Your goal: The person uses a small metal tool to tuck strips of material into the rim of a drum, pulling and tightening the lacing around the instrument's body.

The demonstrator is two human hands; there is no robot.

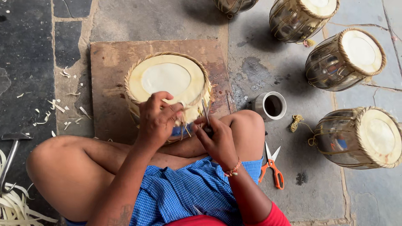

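A drum (167, 79) with a pale skin head and a braided hide rim stands upright on a wooden board (109, 83), against my crossed legs. My left hand (158, 119) grips the near rim of the drum, fingers curled over the lacing. My right hand (217, 140) is closed around a thin metal tool (205, 114) whose tip points up into the rim's lacing on the right side. A beaded band is on my right wrist.
Several finished metal-bodied drums (345, 58) lie on the stone floor at the right. A metal cup (271, 105) with dark liquid stands by my right knee. Orange-handled scissors (272, 167) and yellow cord (296, 122) lie nearby. A hammer (12, 152) and hide scraps (58, 106) are at left.
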